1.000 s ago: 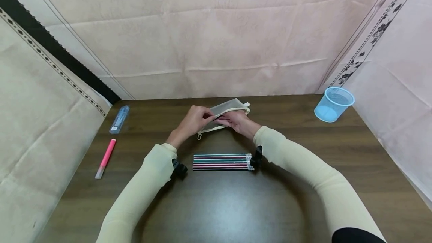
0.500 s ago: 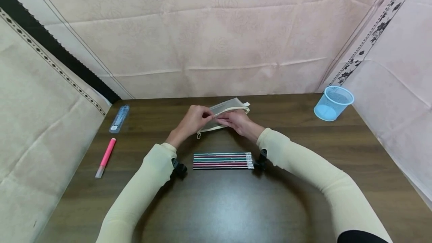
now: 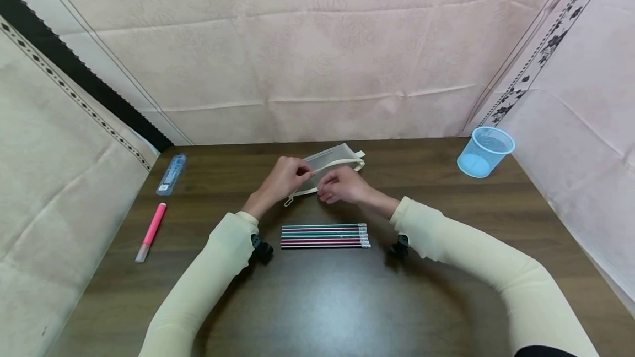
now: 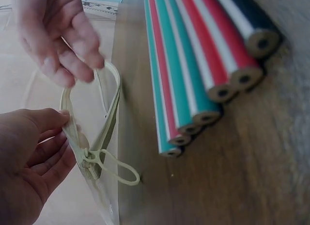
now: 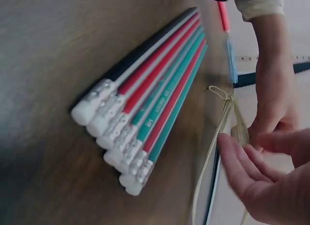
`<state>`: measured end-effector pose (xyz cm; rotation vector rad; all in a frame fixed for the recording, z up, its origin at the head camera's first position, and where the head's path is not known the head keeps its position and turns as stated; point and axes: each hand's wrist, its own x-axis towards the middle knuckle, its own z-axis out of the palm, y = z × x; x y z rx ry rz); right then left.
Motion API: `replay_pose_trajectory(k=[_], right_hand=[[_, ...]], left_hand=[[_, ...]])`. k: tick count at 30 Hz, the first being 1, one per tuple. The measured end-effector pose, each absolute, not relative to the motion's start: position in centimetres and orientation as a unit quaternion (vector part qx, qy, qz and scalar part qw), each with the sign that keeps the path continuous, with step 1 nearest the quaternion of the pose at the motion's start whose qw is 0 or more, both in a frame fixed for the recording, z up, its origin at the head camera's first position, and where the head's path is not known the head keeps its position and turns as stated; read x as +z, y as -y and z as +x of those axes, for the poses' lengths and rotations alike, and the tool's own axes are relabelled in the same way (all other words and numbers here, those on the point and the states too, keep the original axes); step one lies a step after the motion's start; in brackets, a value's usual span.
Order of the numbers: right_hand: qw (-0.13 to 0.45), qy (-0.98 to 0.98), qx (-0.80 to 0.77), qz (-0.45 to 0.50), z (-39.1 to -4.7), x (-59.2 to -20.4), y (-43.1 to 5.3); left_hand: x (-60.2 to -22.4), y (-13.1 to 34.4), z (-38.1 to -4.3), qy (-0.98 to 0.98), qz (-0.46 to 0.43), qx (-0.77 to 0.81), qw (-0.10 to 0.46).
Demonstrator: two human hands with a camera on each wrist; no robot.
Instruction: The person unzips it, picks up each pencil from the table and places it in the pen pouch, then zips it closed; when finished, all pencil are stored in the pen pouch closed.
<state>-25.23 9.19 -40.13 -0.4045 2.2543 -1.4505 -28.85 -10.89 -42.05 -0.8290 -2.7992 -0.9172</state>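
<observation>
A pale mesh zip pouch (image 3: 334,154) lies at the far side of the table with its mouth spread apart. My left hand (image 3: 284,177) pinches the pouch's rim between thumb and finger, as the left wrist view shows; a cord loop (image 4: 127,178) hangs from the zip there. My right hand (image 3: 344,185) is at the front edge of the mouth, its fingers loosely bent and blurred, with nothing visible in them. A dark thin strip (image 5: 213,186) runs along the opening in the right wrist view. Nearer me lies a row of striped pencils (image 3: 322,237) with white erasers.
A blue translucent cup (image 3: 483,153) stands at the back right. On the left lie a flat blue case (image 3: 171,174) with a white label and a pink marker (image 3: 152,230). Pale cloth (image 3: 297,59) hangs behind the table (image 3: 327,302) and along its sides.
My right hand has drawn out of the pouch's mouth toward me. The thin dark thing seen at its fingers a second ago no longer shows there. My left hand keeps its pinch on the rim.
</observation>
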Motion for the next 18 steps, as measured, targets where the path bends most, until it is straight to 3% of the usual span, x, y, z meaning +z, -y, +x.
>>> replay_pose_trajectory(k=[8,18], right_hand=[[0.153,-0.876,-0.253,-0.380,-23.6,-40.0,-9.3],[0.158,-0.874,-0.193,-0.416,-22.3,-40.7,-9.0]], left_hand=[[-41.7,10.9,-28.8,0.913,-0.267,-0.305,0.043],[-41.9,10.9,-28.6,0.914,-0.266,-0.305,0.037]])
